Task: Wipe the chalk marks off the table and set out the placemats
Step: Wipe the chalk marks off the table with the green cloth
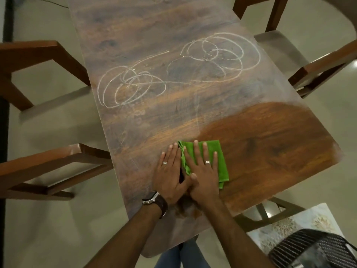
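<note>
Wooden chairs [48, 167] are flanking the desk [260, 151]; chalk marks [173, 74] are lying beyond the hands. The flat, open right hand [202, 171] is pressing the green cloth [220, 157]; the open left hand [170, 171] is lying flat, touching its edge.

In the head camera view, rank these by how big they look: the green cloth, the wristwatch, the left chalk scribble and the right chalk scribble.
1-2. right chalk scribble and left chalk scribble: the right looks slightly wider, but it is too close to rank
3. green cloth, partly covered by the hands
4. wristwatch
</note>
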